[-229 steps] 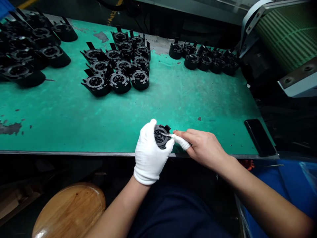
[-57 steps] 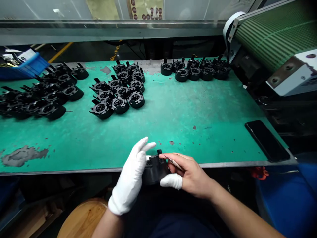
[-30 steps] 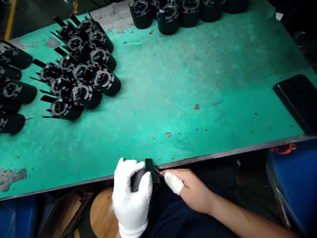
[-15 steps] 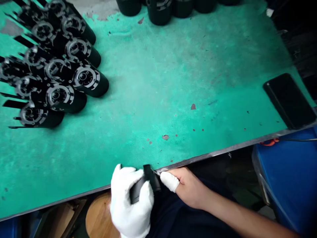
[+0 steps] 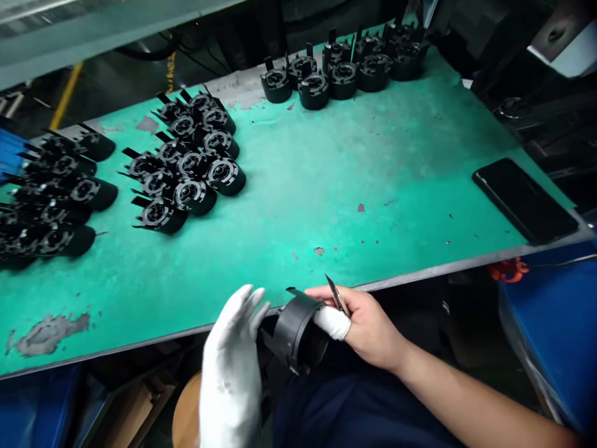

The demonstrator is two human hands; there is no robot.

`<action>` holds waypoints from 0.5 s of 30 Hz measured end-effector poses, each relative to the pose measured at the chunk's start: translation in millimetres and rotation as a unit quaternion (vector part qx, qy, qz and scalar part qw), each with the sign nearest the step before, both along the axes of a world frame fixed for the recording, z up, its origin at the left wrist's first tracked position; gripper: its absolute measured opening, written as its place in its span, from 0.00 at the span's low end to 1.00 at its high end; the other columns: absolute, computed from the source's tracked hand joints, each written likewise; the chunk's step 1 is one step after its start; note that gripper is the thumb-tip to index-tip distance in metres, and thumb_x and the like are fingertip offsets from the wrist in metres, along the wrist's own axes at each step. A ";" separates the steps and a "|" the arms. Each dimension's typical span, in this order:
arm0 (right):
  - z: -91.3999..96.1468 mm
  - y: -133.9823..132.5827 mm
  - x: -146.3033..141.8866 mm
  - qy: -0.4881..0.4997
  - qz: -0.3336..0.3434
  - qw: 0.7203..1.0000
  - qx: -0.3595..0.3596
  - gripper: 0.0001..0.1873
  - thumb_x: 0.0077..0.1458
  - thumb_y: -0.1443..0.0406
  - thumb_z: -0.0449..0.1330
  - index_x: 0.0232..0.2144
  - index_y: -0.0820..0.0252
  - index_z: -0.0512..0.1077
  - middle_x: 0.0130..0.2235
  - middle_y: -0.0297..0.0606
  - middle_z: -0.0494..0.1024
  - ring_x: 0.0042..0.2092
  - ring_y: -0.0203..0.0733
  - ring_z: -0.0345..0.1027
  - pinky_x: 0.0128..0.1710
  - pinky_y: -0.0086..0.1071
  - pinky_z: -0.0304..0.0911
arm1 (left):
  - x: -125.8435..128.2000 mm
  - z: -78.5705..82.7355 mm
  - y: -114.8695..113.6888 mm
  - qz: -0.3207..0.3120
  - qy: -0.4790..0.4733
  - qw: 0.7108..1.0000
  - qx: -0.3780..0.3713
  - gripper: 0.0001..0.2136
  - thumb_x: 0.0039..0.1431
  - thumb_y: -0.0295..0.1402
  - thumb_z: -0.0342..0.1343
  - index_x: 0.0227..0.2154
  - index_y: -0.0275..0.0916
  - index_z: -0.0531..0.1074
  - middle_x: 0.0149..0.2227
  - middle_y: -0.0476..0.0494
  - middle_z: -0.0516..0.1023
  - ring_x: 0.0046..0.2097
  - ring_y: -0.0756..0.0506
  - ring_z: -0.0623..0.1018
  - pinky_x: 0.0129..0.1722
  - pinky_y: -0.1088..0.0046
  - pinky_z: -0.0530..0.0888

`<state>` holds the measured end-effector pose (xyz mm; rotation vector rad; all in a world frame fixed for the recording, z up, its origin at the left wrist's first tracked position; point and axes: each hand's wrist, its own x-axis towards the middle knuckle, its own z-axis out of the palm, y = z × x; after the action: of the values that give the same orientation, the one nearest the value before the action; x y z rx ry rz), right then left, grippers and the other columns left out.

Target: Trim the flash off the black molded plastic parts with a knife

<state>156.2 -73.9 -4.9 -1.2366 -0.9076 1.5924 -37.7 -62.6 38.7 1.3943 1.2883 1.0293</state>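
A black plastic cylindrical housing (image 5: 295, 333) with a projecting tab is tilted at the table's front edge. My right hand (image 5: 368, 323), bare but for a white cover on the thumb, grips its rim, with the thumb at the opening. The same hand also holds a small knife (image 5: 336, 295), its pointed blade angled up and away from the housing. My left hand (image 5: 236, 361), in a white glove, is on the housing's left side with its fingers stretched out. Whether its fingertips touch the housing I cannot tell.
Several similar black housings (image 5: 191, 193) stand in groups on the green table (image 5: 289, 205), at left and along the back. A black phone (image 5: 525, 199) lies near the right edge. Below the table are a blue bin (image 5: 555, 311), orange-red handles (image 5: 508, 270) and a round wooden stool (image 5: 185, 407).
My left hand has opened off the housing, which now sits in my right hand, turned with its opening to the right. The knife blade has swung upward. The view has tilted up.
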 end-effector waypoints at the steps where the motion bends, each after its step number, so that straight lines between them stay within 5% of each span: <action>1: 1.1 3.8 -1.0 0.049 0.021 0.998 -0.030 0.19 0.55 0.56 0.67 0.47 0.57 0.77 0.41 0.39 0.81 0.40 0.41 0.73 0.41 0.33 0.67 | -2.3 2.3 2.3 -0.039 -0.011 0.999 -0.015 0.42 0.49 0.64 0.58 0.65 0.52 0.59 0.69 0.37 0.60 0.65 0.27 0.68 0.60 0.43 0.72; 4: 1.7 11.5 -10.0 0.137 0.042 0.985 -0.101 0.17 0.49 0.56 0.71 0.38 0.59 0.74 0.26 0.28 0.73 0.26 0.31 0.62 0.26 0.26 0.58 | -10.4 0.8 5.8 -0.152 0.002 0.987 -0.048 0.43 0.49 0.59 0.63 0.66 0.57 0.55 0.70 0.36 0.58 0.67 0.27 0.65 0.60 0.43 0.72; 6: -0.4 12.9 -19.2 0.162 0.022 0.976 -0.143 0.18 0.48 0.56 0.72 0.32 0.58 0.69 0.21 0.23 0.65 0.21 0.28 0.53 0.20 0.24 0.50 | -15.4 -4.4 4.2 -0.161 0.019 0.986 -0.038 0.38 0.52 0.53 0.64 0.65 0.59 0.56 0.68 0.35 0.61 0.66 0.29 0.66 0.60 0.44 0.72; 11: -7.6 2.6 -35.6 0.191 0.062 0.961 -0.190 0.18 0.53 0.53 0.68 0.30 0.56 0.64 0.20 0.22 0.60 0.20 0.29 0.49 0.18 0.25 0.44 | -15.0 -4.3 -2.4 -0.132 0.094 0.987 -0.019 0.44 0.50 0.54 0.65 0.67 0.53 0.52 0.64 0.31 0.67 0.59 0.31 0.75 0.52 0.54 0.80; 15: -11.6 -14.9 -20.7 0.126 0.048 0.983 -0.122 0.14 0.65 0.54 0.56 0.41 0.58 0.71 0.29 0.30 0.67 0.28 0.32 0.57 0.27 0.27 0.55 | 1.3 4.6 2.1 -0.018 0.331 0.941 0.071 0.36 0.52 0.41 0.68 0.64 0.46 0.61 0.59 0.33 0.71 0.58 0.32 0.75 0.56 0.49 0.75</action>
<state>135.5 -88.8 -16.5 -1.1336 -0.6327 1.9315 -36.4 -60.5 43.3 1.9677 1.6756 0.6457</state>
